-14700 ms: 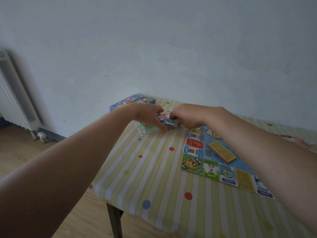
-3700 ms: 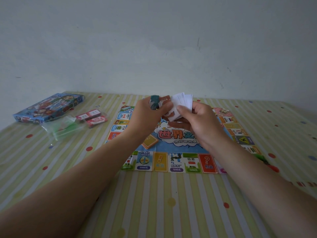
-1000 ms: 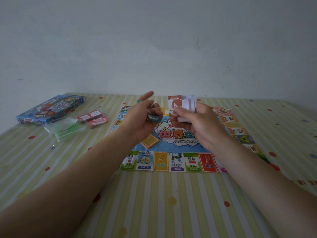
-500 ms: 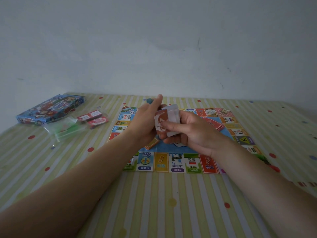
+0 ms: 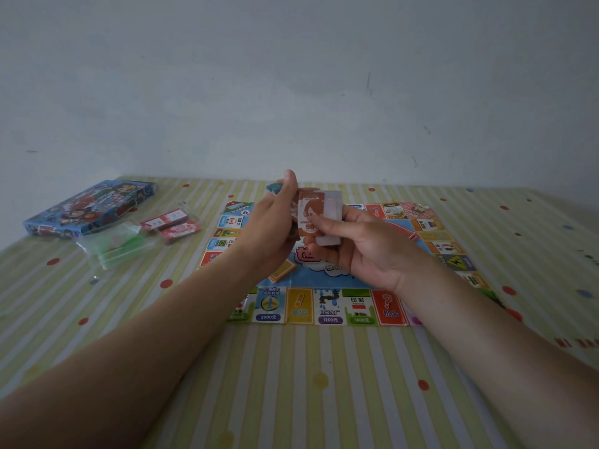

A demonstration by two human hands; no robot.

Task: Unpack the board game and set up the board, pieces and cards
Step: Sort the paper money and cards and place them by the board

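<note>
Left hand (image 5: 272,231), pinching small teal item (image 5: 274,188), has closed onto 9 o'clock edge of brown-topped paper money stack (image 5: 312,218); right hand (image 5: 372,254) grip pinches it over colourful paper board (image 5: 330,306). Likely squaring before placing.

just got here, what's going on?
A person is setting up a board game. The right hand grips a money stack above the board, thumb across the top note. The left hand is at the stack's left edge, a teal piece held in its fingers. The box, a bag and two card packs lie left on the table.
</note>
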